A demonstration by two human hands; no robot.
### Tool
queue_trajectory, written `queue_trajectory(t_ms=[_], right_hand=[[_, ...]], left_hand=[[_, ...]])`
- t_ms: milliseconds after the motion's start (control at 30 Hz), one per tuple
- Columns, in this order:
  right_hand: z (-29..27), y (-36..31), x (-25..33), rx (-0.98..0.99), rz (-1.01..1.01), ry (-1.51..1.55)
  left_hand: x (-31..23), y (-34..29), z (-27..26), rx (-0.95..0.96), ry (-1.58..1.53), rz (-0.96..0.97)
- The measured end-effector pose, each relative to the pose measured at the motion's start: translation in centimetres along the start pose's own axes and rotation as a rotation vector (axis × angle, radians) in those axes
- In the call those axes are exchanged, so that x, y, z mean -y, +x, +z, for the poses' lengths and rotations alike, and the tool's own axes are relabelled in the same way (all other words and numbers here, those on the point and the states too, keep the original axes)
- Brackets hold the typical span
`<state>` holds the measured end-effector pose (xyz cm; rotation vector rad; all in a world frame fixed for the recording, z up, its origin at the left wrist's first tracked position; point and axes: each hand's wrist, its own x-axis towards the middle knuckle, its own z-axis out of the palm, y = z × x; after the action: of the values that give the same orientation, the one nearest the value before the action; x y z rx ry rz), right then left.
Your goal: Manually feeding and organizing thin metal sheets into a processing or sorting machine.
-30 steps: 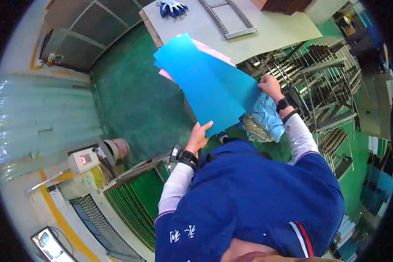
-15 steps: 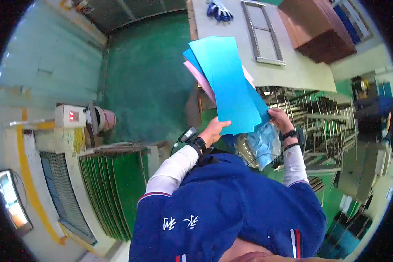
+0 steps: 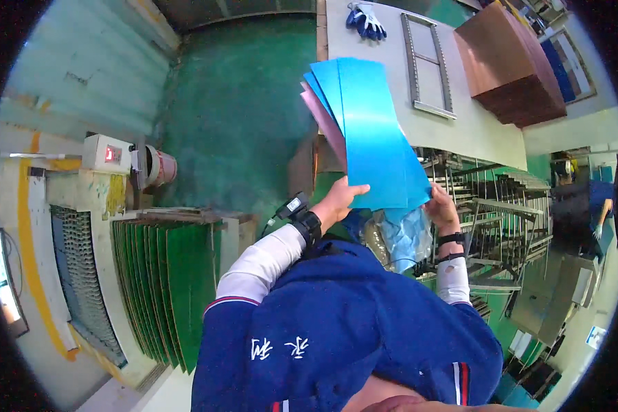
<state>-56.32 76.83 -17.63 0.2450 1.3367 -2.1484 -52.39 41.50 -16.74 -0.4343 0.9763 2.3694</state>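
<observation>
Several long blue sheets (image 3: 374,130) are fanned out between my hands, with a pink sheet (image 3: 323,122) showing beneath them on the left. My left hand (image 3: 339,200) is closed on the lower left corner of the stack, its thumb lying on top. At the lower right corner, my right hand (image 3: 443,206) pinches the edge of the fanned blue sheets. Both wrists wear black bands. Below the stack, close to my body, is a clear plastic bag (image 3: 402,240) with light blue contents I cannot make out.
A pale table (image 3: 364,51) ahead bears blue-and-white gloves (image 3: 366,23), a metal frame (image 3: 428,65) and a stack of brown boards (image 3: 505,65). Metal racks (image 3: 505,213) stand at right, green panels (image 3: 161,288) at left. Another person's arm (image 3: 603,213) shows far right.
My hands still hold the sheets, whose fan has shifted: the pink sheet's right end is now mostly covered. The surroundings have shifted slightly in view, and another person's arm now shows far right.
</observation>
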Motion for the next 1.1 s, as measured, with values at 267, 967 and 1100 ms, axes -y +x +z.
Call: queue_trajectory(t_ms=[267, 967, 1100], right_hand=[[1.1, 0.0, -2.4, 0.042, -0.056, 0.033], [4.1, -0.7, 2.8, -0.280, -0.080, -0.588], [2.9, 0.8, 1.1, -0.405, -0.079, -0.717]], left_hand=[[-0.4, 0.6, -0.9, -0.058, -0.040, -0.004], [-1.3, 1.0, -0.6, -0.042, 0.079, -0.050], [-1.2, 0.9, -0.1, -0.066, 0.091, -0.066]])
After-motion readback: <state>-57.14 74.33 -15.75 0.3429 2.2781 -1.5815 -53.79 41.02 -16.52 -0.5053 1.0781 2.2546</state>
